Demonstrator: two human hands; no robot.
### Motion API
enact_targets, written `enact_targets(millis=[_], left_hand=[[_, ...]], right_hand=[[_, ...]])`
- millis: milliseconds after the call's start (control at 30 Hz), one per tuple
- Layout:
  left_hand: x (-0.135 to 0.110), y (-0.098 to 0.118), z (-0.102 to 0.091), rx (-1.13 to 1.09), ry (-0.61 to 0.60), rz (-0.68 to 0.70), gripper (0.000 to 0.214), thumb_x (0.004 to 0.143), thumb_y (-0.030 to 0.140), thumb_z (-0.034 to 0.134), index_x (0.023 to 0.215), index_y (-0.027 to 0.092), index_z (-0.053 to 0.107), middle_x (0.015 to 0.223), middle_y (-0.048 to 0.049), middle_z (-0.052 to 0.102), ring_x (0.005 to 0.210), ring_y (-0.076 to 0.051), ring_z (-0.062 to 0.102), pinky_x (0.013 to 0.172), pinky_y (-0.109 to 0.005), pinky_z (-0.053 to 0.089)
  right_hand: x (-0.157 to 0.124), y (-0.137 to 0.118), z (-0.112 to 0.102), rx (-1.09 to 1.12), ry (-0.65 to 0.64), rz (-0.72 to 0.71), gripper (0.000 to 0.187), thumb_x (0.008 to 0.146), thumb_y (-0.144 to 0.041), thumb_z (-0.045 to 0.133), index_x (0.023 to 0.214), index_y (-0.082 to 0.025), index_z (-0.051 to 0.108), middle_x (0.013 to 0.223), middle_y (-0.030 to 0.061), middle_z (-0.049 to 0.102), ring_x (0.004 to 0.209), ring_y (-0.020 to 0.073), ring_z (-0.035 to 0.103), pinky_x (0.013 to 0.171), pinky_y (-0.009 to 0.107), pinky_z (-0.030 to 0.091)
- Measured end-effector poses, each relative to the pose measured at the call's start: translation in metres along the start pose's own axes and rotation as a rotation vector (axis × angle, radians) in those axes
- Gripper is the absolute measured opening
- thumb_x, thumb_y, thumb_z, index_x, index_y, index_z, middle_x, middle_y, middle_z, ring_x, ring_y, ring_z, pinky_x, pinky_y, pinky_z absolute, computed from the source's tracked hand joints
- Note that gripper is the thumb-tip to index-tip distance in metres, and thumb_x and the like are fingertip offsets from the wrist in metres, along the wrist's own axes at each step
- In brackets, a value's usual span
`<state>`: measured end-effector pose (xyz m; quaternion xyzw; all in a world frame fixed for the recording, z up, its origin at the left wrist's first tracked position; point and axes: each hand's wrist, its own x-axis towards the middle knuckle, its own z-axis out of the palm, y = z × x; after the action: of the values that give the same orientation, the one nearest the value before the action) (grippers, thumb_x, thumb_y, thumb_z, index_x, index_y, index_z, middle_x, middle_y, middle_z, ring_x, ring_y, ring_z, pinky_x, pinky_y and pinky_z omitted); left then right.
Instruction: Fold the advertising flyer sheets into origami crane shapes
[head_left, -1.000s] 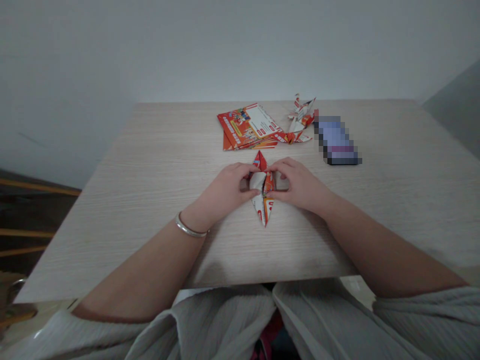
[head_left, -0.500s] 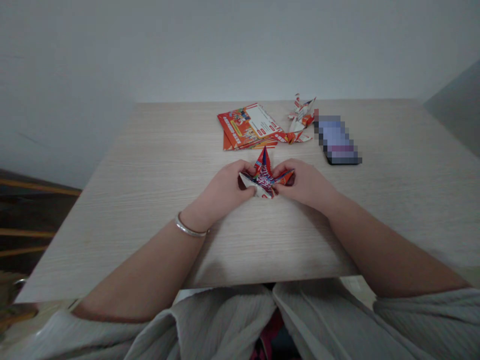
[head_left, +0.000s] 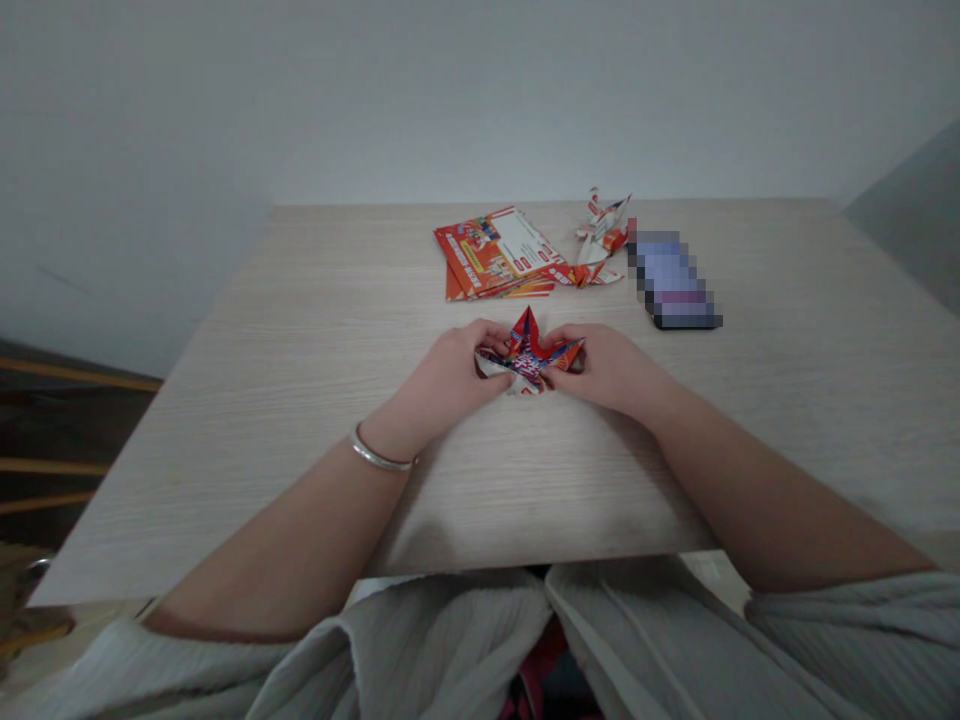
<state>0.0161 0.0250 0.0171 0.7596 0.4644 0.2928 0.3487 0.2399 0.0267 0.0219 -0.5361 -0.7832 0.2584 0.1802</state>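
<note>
Between my hands, just above or on the table, is a folded paper piece point(head_left: 528, 362) with pointed flaps, printed in red, blue and white. My left hand point(head_left: 466, 368) pinches its left side, thumb at the lower edge and fingers behind the left flap. On the other side, my right hand point(head_left: 600, 362) grips the right flap in the same way, with the thumb near the middle. One red point stands up at the far side. The underside of the paper is hidden.
Behind the hands lies a stack of printed red-and-white sheets point(head_left: 499, 250). Beside it sit folded paper cranes or similar shapes point(head_left: 602, 238) in red and white. A phone point(head_left: 675, 280), blurred out, lies to the right. The table point(head_left: 262, 400) meets a wall point(head_left: 480, 100) at the back.
The far point of the folded paper has tipped lower and now shows more red. Both hands keep their hold with only slight finger movement.
</note>
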Motion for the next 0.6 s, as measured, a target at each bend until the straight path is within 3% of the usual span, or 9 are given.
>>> enact_targets(millis=[167, 333, 500, 600], left_hand=[[-0.001, 0.004, 0.001, 0.081, -0.004, -0.045, 0.069, 0.075, 0.019, 0.072, 0.141, 0.013, 0.050, 0.109, -0.0086, 0.072, 0.097, -0.022, 0.068, 0.081, -0.034, 0.057], [-0.002, 0.005, -0.001, 0.182, -0.050, 0.065, 0.042, 0.080, 0.019, 0.067, 0.121, 0.016, 0.069, 0.106, -0.0082, 0.069, 0.103, -0.024, 0.065, 0.095, -0.038, 0.055], [-0.002, 0.000, 0.002, 0.187, 0.030, 0.101, 0.041, 0.082, 0.027, 0.068, 0.120, 0.011, 0.068, 0.131, -0.0179, 0.057, 0.122, -0.028, 0.059, 0.109, -0.043, 0.049], [-0.003, 0.000, 0.001, 0.180, -0.009, 0.131, 0.044, 0.097, 0.044, 0.050, 0.120, 0.011, 0.065, 0.128, -0.0189, 0.062, 0.123, -0.030, 0.059, 0.110, -0.047, 0.046]], right_hand=[[0.004, -0.009, 0.003, -0.076, 0.018, -0.063, 0.021, 0.078, -0.026, 0.067, 0.097, -0.017, 0.074, 0.088, 0.0086, 0.077, 0.076, 0.0229, 0.067, 0.072, 0.033, 0.046], [0.004, -0.012, 0.004, -0.116, -0.006, -0.058, 0.012, 0.080, -0.024, 0.066, 0.089, -0.018, 0.070, 0.081, 0.0071, 0.074, 0.070, 0.0206, 0.063, 0.067, 0.032, 0.043], [0.004, -0.012, 0.008, -0.087, 0.014, -0.021, 0.016, 0.080, -0.027, 0.070, 0.093, -0.018, 0.068, 0.080, 0.0050, 0.072, 0.069, 0.0189, 0.061, 0.065, 0.030, 0.041], [0.004, -0.011, 0.010, -0.090, 0.048, -0.007, 0.022, 0.081, -0.030, 0.071, 0.099, -0.018, 0.065, 0.080, 0.0039, 0.070, 0.068, 0.0185, 0.060, 0.063, 0.030, 0.039]])
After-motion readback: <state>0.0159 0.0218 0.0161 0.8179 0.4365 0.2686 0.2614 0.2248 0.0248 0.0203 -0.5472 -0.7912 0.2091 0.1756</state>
